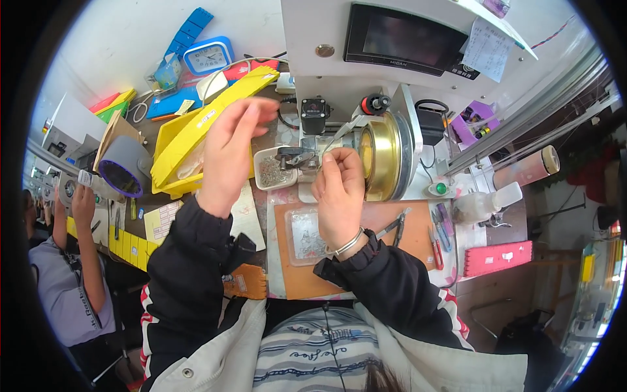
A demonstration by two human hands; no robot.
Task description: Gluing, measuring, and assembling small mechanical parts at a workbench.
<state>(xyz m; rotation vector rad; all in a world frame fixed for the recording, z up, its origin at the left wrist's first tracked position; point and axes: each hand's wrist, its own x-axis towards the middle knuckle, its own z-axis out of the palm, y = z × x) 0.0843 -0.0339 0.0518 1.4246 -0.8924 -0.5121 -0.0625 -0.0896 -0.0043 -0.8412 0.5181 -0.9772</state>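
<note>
I'm seeing bare mat (418, 228) opening between the dark slim tool (400, 225) and the red-handled tool (437, 258), though the right sleeve (398, 281) is crossing toward the table's (516, 228) near edge. The gold wheel (385, 160) is blocking the right hand's (341, 173) right side. The white tray (274, 188) is occupying the tabletop between the hands; the yellow bin (176, 188) is crowding the left hand (235, 147) toward the left edge.

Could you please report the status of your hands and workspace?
Left hand raised, blurred. Right hand curled beside gold wheel, grip unclear. Transparent tray lies near right wrist.
</note>
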